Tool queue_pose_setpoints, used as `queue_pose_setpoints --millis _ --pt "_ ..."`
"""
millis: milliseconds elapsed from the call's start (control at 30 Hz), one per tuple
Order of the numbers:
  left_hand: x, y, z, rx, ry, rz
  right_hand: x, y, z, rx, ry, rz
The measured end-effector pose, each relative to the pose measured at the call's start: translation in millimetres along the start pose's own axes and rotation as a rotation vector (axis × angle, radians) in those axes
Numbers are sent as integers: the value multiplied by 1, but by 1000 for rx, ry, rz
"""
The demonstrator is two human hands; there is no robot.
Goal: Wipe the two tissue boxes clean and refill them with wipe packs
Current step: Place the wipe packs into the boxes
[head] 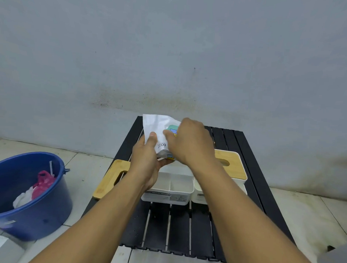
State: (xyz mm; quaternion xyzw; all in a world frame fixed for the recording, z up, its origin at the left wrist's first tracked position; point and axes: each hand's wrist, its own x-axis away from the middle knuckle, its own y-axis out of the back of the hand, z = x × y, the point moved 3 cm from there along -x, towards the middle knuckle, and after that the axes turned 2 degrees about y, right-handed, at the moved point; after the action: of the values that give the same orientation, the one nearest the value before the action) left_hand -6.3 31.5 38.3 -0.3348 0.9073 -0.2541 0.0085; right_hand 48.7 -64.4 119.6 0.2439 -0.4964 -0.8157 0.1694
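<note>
A white wipe pack with a green and yellow print is held up above the table. My left hand grips its lower left side, thumb on its face. My right hand pinches the pack's printed flap from the right. Below them an open white tissue box with inner dividers stands on the black slatted table. Its bamboo lid lies at the table's left edge. A second white tissue box with its bamboo lid on stands to the right, partly behind my right forearm.
A blue bucket with pink and white plastic bags inside stands on the tiled floor at the left. A grey wall rises right behind the table. Grey and white objects show at the bottom left and bottom right corners.
</note>
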Motion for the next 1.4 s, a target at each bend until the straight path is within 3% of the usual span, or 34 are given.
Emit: queue_pose_setpoints --millis 367,700,1000,1400 --pt "5 -6 7 -51 -15 12 -4 -17 15 2 -18 44" --pt "-1 -1 4 -6 10 -8 -14 -1 -45 -140 -137 124" --pt "-6 4 -7 58 16 -55 -23 8 -97 -244 -288 -7" --pt "-5 6 -5 -18 -13 -73 -26 -8 -115 -239 -403 28"
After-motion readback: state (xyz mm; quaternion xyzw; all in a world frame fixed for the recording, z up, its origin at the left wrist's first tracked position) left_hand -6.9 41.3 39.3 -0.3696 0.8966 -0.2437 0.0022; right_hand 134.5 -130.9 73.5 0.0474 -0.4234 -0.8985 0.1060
